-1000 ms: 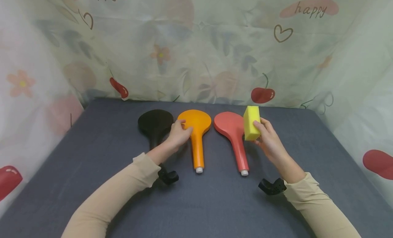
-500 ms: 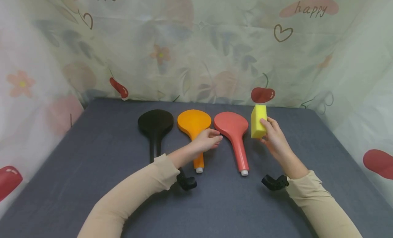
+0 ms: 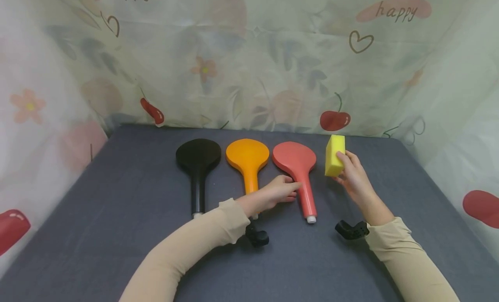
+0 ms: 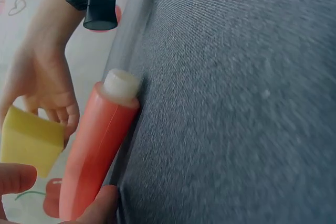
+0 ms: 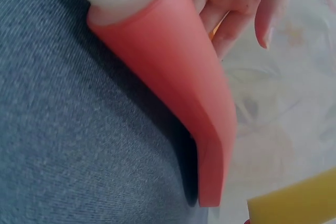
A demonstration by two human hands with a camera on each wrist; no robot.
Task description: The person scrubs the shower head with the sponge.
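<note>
My left hand [image 3: 278,192] reaches to the handle of a red paddle-shaped object [image 3: 294,157], which lies on the table with a white stub at its end. Around that handle, the left wrist view shows the thumb [image 4: 17,178] and a finger [image 4: 102,205] spread apart on either side. The right wrist view shows the same hand with loose fingers just behind the handle. To the right, my right hand [image 3: 355,180] pinches a yellow sponge block [image 3: 334,156] upright between thumb and fingers, raised above the table.
An orange paddle-shaped object [image 3: 247,154] and a black one [image 3: 198,157] lie left of the red one, my left arm crossing their handle ends. Grey cloth [image 3: 97,232] covers the table. A printed curtain [image 3: 249,76] closes off the back and sides.
My left hand has moved rightward from the orange paddle-shaped object to the red one's handle. My right hand has shifted slightly right with the yellow sponge block, away from the red object.
</note>
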